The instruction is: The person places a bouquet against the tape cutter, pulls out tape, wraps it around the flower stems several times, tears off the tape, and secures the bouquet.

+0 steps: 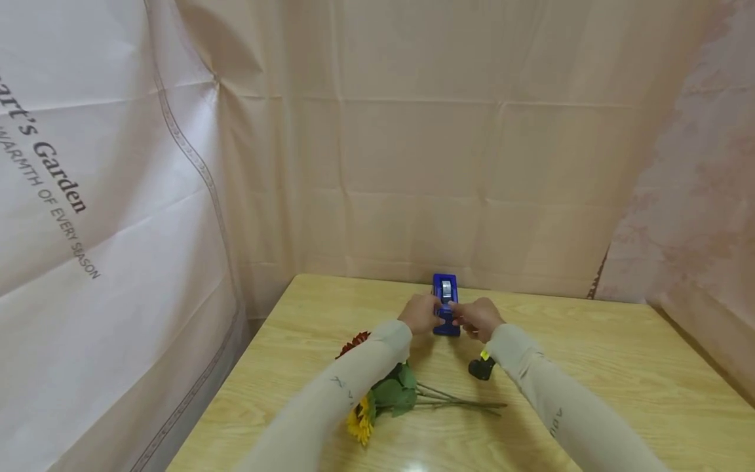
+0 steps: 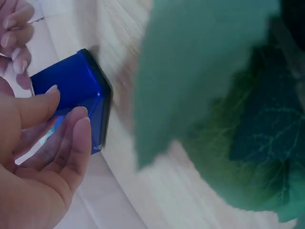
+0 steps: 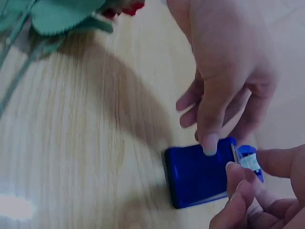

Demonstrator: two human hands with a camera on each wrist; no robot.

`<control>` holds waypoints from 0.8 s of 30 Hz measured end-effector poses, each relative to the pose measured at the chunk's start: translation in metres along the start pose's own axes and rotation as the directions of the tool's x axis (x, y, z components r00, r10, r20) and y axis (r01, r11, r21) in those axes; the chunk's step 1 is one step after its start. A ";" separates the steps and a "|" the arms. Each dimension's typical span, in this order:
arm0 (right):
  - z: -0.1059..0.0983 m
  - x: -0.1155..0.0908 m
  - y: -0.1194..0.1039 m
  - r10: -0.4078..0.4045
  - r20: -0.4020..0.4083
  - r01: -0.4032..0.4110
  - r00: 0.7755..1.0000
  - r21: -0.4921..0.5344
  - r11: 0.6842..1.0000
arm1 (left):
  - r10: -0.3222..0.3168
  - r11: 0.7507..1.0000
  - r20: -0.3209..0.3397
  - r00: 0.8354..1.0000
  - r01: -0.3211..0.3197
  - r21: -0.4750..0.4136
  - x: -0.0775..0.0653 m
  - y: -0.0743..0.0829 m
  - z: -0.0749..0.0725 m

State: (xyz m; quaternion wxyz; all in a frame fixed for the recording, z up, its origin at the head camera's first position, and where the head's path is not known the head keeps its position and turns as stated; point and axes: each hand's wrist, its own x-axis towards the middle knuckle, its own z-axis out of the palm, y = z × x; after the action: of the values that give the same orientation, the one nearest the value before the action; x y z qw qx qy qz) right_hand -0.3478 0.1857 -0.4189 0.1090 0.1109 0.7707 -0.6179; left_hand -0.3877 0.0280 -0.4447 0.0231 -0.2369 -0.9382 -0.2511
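A blue tape dispenser point(image 1: 446, 328) with a roll of clear tape point(image 1: 446, 290) stands near the far edge of the table. My left hand point(image 1: 421, 314) holds it from the left, its thumb pressed on the blue body point(image 3: 198, 174) and the other fingers along the side. From the right, my right hand point(image 1: 482, 316) reaches in with bent fingers point(image 3: 243, 191) by the tape end of the dispenser. A thumb and fingertip stand close about the tape point(image 3: 250, 162); whether they pinch its end cannot be made out.
Beneath my left forearm lie artificial flowers: a yellow sunflower point(image 1: 360, 423), a red bloom point(image 1: 354, 343), green leaves point(image 1: 392, 393) and stems point(image 1: 460, 401) pointing right. A small black object point(image 1: 481, 368) with a yellow tag sits by my right sleeve. Cloth curtains point(image 1: 413, 144) hang behind the wooden table point(image 1: 590, 367).
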 end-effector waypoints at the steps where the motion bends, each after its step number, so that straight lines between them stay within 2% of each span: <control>1: 0.000 0.002 -0.001 -0.011 -0.020 0.011 1.000 -0.012 1.000 | -0.002 1.000 -0.009 1.000 0.002 -0.012 0.000 -0.001 0.000; 4: 0.000 0.006 -0.001 -0.023 -0.042 0.020 0.999 -0.051 0.998 | -0.011 0.999 -0.033 0.999 0.010 -0.050 -0.001 -0.003 0.000; 10: -0.003 0.014 0.003 0.016 0.002 -0.015 1.000 -0.077 0.997 | -0.029 0.997 -0.063 0.998 0.024 -0.073 -0.001 -0.006 0.004; 16: -0.006 0.021 0.006 -0.026 0.029 0.028 0.999 -0.056 0.998 | -0.109 0.988 -0.054 0.993 0.102 -0.118 0.002 -0.006 0.007; 19: -0.006 0.024 0.007 -0.045 0.043 0.047 0.998 -0.040 0.998 | -0.132 0.988 -0.039 0.990 0.128 -0.091 0.004 -0.004 0.008; 24: -0.005 0.025 0.008 -0.055 0.041 0.057 0.998 -0.040 0.998 | -0.137 0.991 -0.037 0.990 0.137 -0.010 0.006 0.001 0.007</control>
State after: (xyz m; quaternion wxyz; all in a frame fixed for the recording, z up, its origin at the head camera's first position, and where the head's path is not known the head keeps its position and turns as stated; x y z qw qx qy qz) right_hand -0.3698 0.1936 -0.4324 0.1093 0.0746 0.7838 -0.6068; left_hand -0.3921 0.0344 -0.4490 0.0224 -0.1672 -0.9507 -0.2600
